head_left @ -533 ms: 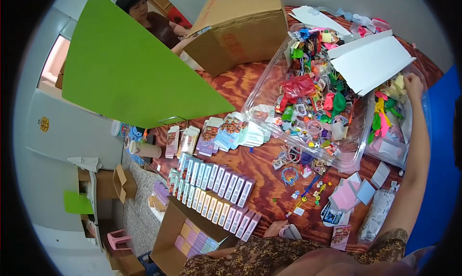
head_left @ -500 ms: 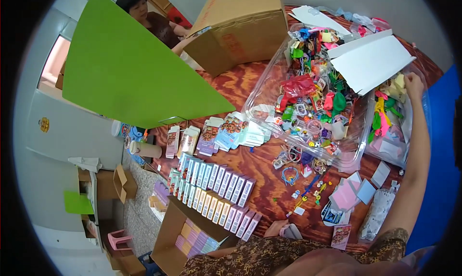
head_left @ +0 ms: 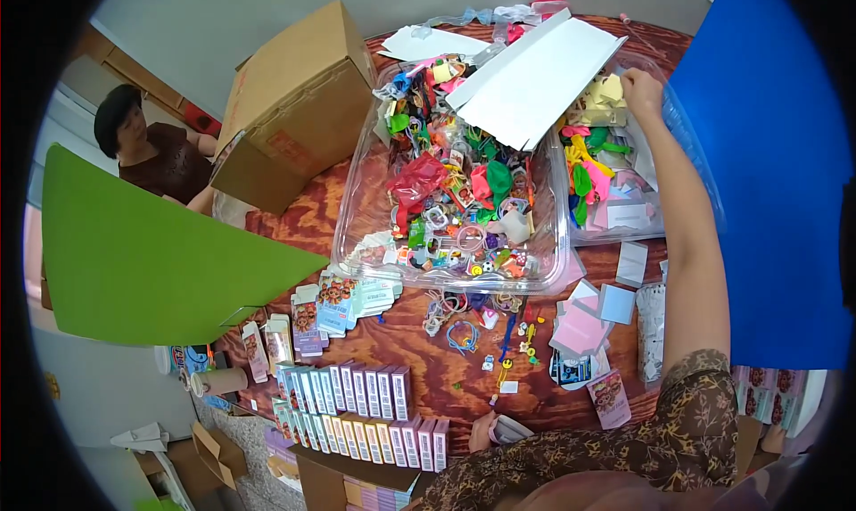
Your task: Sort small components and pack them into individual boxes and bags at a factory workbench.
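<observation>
My right hand [head_left: 643,94] reaches far into the clear tray at the right, its fingers curled at the edge of a heap of pale yellow pieces [head_left: 609,89]. Whatever those fingertips pinch is hidden. Below the heap in that tray lie limp coloured balloons [head_left: 590,174] and pale cards [head_left: 628,213]. Low at the table's near edge, my left hand [head_left: 481,432] is closed around a small pinkish-grey thing whose kind does not show. Just beyond it are a small white card [head_left: 509,387] and tiny yellow charms [head_left: 530,337].
A large clear tray [head_left: 346,234] of mixed trinkets fills the middle, with a white folded carton [head_left: 535,78] across it. Rows of small boxes [head_left: 374,395] stand front left. A green board [head_left: 160,252], a cardboard box [head_left: 294,110] and a co-worker [head_left: 165,159] are at left; a blue panel [head_left: 767,172] borders the right.
The view has turned, so the trays and table have shifted left in the picture. My right hand stays at the pale yellow pieces, and my left hand keeps hold of the small thing.
</observation>
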The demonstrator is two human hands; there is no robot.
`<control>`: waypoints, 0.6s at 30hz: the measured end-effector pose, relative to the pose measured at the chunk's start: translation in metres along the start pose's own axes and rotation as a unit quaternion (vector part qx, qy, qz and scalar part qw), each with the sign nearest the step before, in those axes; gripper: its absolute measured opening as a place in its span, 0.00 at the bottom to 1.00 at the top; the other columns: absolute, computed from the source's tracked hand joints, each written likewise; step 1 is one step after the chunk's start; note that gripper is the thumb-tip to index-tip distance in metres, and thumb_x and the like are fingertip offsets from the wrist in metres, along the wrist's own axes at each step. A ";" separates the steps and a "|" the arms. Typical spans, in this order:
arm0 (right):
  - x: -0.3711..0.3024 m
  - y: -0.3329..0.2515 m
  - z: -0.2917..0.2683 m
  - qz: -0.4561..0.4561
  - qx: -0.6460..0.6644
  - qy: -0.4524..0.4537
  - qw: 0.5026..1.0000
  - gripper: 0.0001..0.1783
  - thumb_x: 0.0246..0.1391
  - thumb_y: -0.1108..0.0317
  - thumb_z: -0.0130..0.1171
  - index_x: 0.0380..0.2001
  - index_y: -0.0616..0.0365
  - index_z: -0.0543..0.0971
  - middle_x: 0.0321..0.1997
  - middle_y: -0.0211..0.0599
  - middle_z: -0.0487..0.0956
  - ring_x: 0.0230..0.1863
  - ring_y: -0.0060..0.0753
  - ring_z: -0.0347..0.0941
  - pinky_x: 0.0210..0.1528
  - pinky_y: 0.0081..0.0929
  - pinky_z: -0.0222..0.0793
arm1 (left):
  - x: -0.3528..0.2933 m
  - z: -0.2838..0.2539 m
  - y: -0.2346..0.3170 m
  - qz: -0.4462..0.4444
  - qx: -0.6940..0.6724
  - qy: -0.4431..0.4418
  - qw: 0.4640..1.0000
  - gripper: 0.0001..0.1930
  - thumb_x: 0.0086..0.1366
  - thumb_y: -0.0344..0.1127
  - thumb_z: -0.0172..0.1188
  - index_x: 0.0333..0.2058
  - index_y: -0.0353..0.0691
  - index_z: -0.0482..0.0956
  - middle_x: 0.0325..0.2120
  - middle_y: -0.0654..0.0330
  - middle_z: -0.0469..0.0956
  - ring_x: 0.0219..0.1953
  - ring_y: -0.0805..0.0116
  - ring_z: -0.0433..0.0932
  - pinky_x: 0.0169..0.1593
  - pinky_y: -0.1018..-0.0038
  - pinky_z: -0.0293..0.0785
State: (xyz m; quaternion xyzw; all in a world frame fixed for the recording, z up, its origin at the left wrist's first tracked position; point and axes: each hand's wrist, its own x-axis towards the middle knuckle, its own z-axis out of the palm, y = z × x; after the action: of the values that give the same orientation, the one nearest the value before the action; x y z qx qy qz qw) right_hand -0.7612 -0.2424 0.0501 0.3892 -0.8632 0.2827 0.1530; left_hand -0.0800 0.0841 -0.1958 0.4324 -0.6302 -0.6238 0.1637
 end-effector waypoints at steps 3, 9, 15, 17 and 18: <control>-0.001 0.005 0.000 0.036 0.028 0.019 0.999 0.10 0.54 0.62 0.58 0.33 0.50 0.86 0.37 0.44 0.84 0.40 0.51 0.81 0.48 0.42 0.75 | -0.008 -0.001 -0.006 -0.006 -0.001 0.038 0.999 0.18 0.67 0.49 0.59 0.47 0.42 0.76 0.30 0.58 0.77 0.35 0.65 0.77 0.44 0.68 0.75; 0.006 0.026 0.012 0.147 0.101 0.012 0.984 0.11 0.54 0.59 0.61 0.34 0.52 0.86 0.32 0.36 0.85 0.32 0.35 0.81 0.38 0.33 0.74 | -0.004 0.003 -0.011 -0.005 -0.007 0.099 0.995 0.18 0.68 0.49 0.59 0.48 0.42 0.75 0.31 0.58 0.77 0.36 0.65 0.77 0.45 0.68 0.75; -0.003 0.025 0.012 0.306 0.409 0.039 0.859 0.10 0.57 0.64 0.64 0.35 0.59 0.85 0.30 0.31 0.83 0.25 0.22 0.74 0.25 0.23 0.69 | -0.003 0.002 -0.010 0.000 -0.013 0.172 0.985 0.18 0.68 0.49 0.58 0.48 0.42 0.75 0.31 0.57 0.77 0.36 0.65 0.77 0.45 0.68 0.75; -0.004 0.025 0.005 0.313 0.473 0.053 0.822 0.09 0.56 0.66 0.64 0.35 0.60 0.85 0.31 0.32 0.83 0.23 0.24 0.75 0.24 0.24 0.69 | -0.006 0.003 -0.011 0.003 -0.018 0.196 0.980 0.18 0.68 0.48 0.58 0.48 0.42 0.75 0.31 0.57 0.76 0.36 0.65 0.77 0.45 0.68 0.75; -0.006 0.021 0.004 0.324 0.497 0.057 0.803 0.08 0.57 0.67 0.64 0.37 0.59 0.85 0.31 0.31 0.82 0.23 0.24 0.74 0.23 0.24 0.68 | -0.002 0.003 0.002 0.004 -0.019 0.209 0.978 0.18 0.68 0.48 0.58 0.48 0.42 0.75 0.31 0.57 0.76 0.36 0.65 0.77 0.45 0.69 0.75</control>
State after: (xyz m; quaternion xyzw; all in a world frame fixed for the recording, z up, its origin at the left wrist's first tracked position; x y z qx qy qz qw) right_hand -0.7738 -0.2297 0.0365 0.0925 -0.6697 0.7281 -0.1130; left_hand -0.0817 0.0873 -0.1941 0.5480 -0.5718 -0.5303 0.3024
